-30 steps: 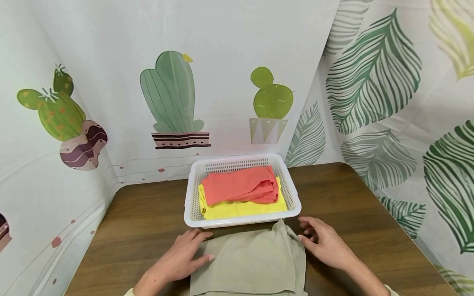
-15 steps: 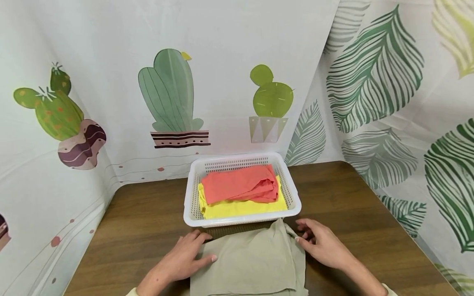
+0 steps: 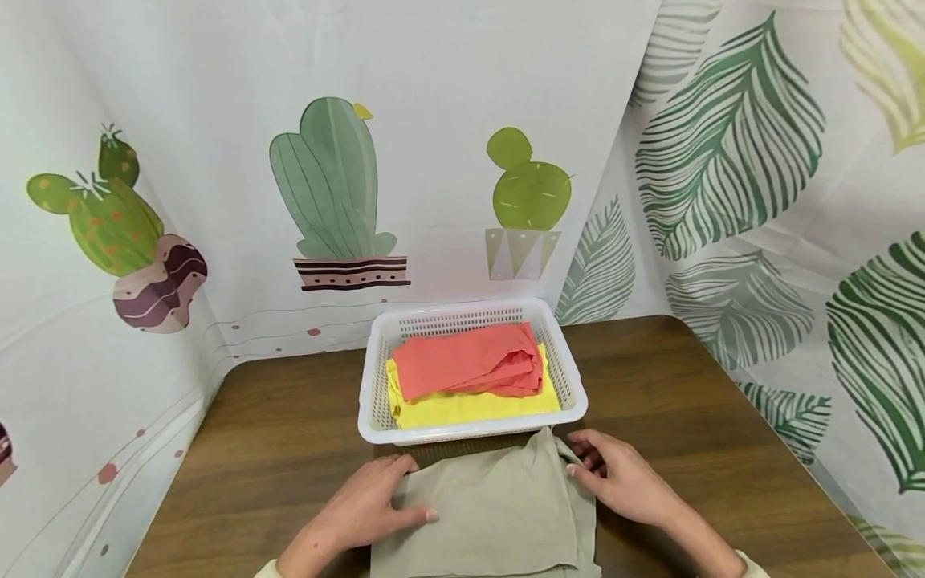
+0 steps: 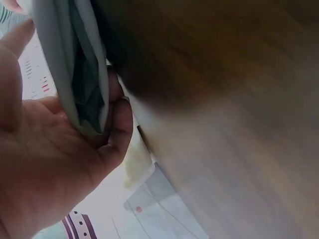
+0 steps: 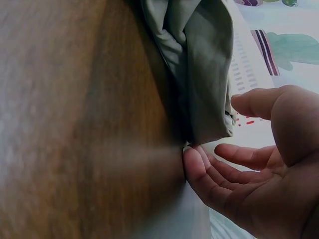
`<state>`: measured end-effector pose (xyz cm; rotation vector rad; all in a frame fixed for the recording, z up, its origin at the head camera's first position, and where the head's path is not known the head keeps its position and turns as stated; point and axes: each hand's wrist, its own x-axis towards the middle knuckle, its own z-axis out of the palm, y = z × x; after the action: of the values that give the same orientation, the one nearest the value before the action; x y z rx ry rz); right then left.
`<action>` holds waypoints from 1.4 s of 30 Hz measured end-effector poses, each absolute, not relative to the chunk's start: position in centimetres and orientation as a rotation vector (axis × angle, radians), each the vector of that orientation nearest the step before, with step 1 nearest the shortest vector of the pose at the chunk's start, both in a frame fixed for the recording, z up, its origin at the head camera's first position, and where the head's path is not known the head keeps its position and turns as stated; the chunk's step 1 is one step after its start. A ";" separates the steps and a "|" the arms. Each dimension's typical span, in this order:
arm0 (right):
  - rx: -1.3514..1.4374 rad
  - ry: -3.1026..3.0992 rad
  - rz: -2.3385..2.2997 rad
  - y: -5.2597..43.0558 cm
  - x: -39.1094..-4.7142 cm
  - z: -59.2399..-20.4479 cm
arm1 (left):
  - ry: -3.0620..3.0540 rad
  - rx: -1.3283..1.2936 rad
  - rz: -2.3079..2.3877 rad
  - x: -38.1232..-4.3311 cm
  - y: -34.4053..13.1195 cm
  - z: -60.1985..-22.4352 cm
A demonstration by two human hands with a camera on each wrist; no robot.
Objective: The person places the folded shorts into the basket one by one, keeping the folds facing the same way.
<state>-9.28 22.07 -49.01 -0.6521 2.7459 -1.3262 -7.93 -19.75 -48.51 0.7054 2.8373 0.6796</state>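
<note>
A folded grey-green garment (image 3: 484, 514) lies on the table in front of the basket, its near edge cut off by the head view. My left hand (image 3: 364, 506) holds its left side, thumb on top; in the left wrist view the fingers (image 4: 119, 122) curl under the folded layers. At the right edge is my right hand (image 3: 621, 474), its thumb tip at the cloth. The right wrist view shows its fingers (image 5: 197, 164) loosely bent by the garment's lower corner, not closed round it. The upper right corner of the cloth bunches up into a small peak.
A white perforated basket (image 3: 367, 385) stands just behind the garment. Inside it a folded red cloth (image 3: 462, 361) lies on a folded yellow cloth (image 3: 470, 411). The brown wooden table (image 3: 282, 425) reaches back to a printed fabric backdrop (image 3: 441, 160).
My left hand has slid slightly to the right, its thumb further over the garment. The right hand has shifted a little left, closer to the cloth's edge. The basket stays put.
</note>
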 end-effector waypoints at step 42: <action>-0.741 2.572 -1.265 20.0 -9.9 -49.1 | 2.645 0.603 0.908 -7.8 -17.8 -48.3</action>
<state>-9.92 20.00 -49.13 -0.7406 2.5719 -1.2653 -7.76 -17.83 -48.35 0.6032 2.6453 0.9082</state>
